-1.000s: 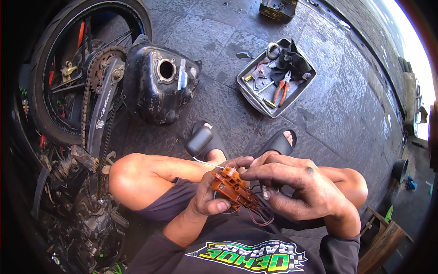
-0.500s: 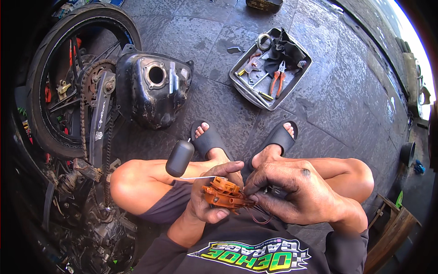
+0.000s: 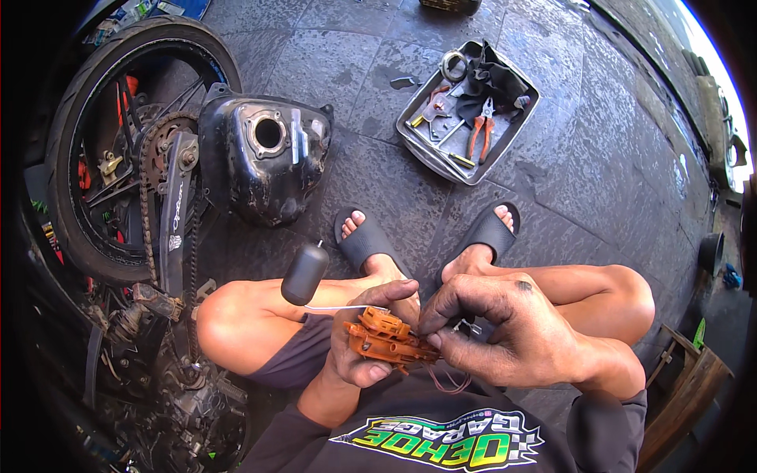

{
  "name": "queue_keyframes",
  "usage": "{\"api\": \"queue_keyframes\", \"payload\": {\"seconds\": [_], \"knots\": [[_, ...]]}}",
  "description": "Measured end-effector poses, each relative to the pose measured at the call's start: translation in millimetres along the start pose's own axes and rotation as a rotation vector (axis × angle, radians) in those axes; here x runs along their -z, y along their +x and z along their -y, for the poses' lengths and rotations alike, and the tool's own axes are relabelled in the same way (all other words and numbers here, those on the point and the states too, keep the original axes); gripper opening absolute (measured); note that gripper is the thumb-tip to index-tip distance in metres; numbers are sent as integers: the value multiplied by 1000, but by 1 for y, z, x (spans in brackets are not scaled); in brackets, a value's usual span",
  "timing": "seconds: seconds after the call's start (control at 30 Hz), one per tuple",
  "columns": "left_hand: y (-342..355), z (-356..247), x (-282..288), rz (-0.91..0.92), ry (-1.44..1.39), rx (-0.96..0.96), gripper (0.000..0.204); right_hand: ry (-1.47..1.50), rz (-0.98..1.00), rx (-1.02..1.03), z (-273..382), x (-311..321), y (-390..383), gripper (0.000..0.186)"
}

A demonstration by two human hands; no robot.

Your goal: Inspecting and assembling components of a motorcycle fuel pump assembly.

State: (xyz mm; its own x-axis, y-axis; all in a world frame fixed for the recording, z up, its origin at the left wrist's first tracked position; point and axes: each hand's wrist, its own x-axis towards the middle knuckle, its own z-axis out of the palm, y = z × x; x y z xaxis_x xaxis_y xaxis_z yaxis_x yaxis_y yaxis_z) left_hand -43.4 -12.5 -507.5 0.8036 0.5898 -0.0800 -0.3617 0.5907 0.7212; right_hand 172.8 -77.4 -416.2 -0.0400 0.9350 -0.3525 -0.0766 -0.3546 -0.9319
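Note:
My left hand [image 3: 355, 355] grips an orange-brown plastic housing [image 3: 386, 339], which has a black cylindrical float [image 3: 305, 273] on a thin metal arm reaching up to the left. My right hand [image 3: 512, 331] is closed beside the housing's right side, thumb and index finger pinching at its wires [image 3: 445, 378]. A small silvery metal piece [image 3: 467, 327] shows among those fingers; exactly what the fingertips grip is partly hidden. Both hands are above my lap and dark shirt.
A black fuel tank [image 3: 260, 181] lies at upper left beside a motorcycle wheel [image 3: 75, 205], chain and engine [image 3: 185, 406]. A tray [image 3: 418, 162] with pliers, screwdrivers and dark cloth sits ahead of my sandalled feet. A wooden bench [image 3: 682, 394] stands at right.
The housing has turned to lie more level, and the float has swung leftward. My right hand has curled more tightly at the housing's side. The view has shifted slightly.

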Motion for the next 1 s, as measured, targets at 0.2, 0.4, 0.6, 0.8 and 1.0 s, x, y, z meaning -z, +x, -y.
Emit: {"api": "queue_keyframes", "payload": {"seconds": [0.2,0.4,0.6,0.8,1.0], "knots": [[1,-1,3,3,101,51,92,-79,41,64,-7,3,-1,14],[0,4,7,-61,99,-64,88,-253,122,195,-9,12,-9,17],[7,-1,12,5,411,-283,84,-419,77,306,-3,8,-9,22],[12,-5,12,62,598,-388,80,-574,105,354,1,4,-9,27],[15,-8,8,93,626,-409,75,-546,96,361,-2,5,-6,27]]}}
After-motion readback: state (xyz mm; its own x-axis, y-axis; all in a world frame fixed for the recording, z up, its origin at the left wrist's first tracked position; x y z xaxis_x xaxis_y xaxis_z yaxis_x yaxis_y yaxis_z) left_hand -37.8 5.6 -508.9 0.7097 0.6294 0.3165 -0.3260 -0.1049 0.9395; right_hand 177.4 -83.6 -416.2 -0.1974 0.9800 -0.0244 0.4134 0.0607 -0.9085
